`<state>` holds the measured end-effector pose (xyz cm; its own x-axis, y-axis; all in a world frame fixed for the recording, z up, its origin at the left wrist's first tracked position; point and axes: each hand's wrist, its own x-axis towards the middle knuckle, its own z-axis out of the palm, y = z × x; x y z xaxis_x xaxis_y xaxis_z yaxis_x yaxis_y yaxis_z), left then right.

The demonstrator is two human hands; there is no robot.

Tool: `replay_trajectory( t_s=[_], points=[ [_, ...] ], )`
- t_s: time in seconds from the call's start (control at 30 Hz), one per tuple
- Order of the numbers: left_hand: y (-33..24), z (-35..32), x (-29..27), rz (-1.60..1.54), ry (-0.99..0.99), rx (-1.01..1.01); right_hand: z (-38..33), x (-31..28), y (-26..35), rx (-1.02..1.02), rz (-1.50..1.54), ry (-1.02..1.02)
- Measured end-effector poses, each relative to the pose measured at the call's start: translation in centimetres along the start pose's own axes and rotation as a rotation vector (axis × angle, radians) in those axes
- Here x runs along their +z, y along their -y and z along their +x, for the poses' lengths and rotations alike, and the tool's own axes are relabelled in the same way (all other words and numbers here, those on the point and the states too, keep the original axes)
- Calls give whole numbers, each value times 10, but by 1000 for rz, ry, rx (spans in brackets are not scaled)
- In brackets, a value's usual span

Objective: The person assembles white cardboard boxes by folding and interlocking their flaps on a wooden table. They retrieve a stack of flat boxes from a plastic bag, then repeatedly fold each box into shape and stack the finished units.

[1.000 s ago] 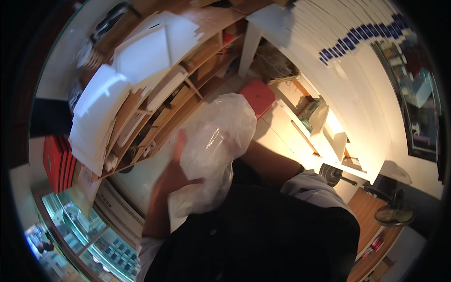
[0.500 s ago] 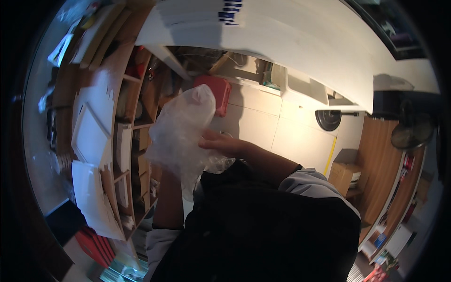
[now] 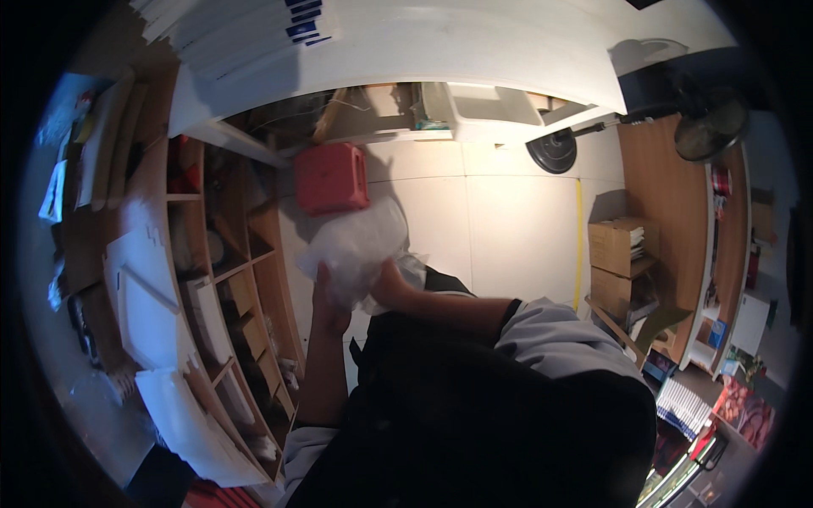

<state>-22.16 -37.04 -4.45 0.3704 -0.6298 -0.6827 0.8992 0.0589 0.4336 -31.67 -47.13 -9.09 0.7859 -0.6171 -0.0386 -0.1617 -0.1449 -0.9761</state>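
A pale tiled floor is seen in the middle of the view, and it is crossed by thin joint lines. Beyond it, a long white worktop is placed, on whose left part a stack of flat white packs with blue end labels is laid. The left side is occupied by a wooden shelf unit, which is divided into many compartments; white boards are laid on its top. On the right, a wooden cabinet is seen, and beside its foot cardboard boxes are piled one on another. A red plastic stool is set on the floor, near the left end of the worktop. A black fan is seen in front of the cabinet, at the upper right.

A crumpled translucent plastic bag is held in the air above the floor, between the two hands, on the near side of the stool. Its lower left part is grasped by the left hand, and its lower right part by the right hand; both are closed on the film. Because of the blur, it cannot be told whether something is contained inside. A black round base is placed near the worktop, and a narrow yellow strip is seen along the floor.
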Motion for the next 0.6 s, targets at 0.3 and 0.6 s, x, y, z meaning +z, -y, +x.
replay_trajectory(
  t_s=[0.3,0.6],
  points=[
    [108,26,-134,951,-521,236,-2,-172,-186,1192,484,412],
    [115,26,-128,1677,-568,351,233,-350,-292,1027,867,-795]
  ],
)
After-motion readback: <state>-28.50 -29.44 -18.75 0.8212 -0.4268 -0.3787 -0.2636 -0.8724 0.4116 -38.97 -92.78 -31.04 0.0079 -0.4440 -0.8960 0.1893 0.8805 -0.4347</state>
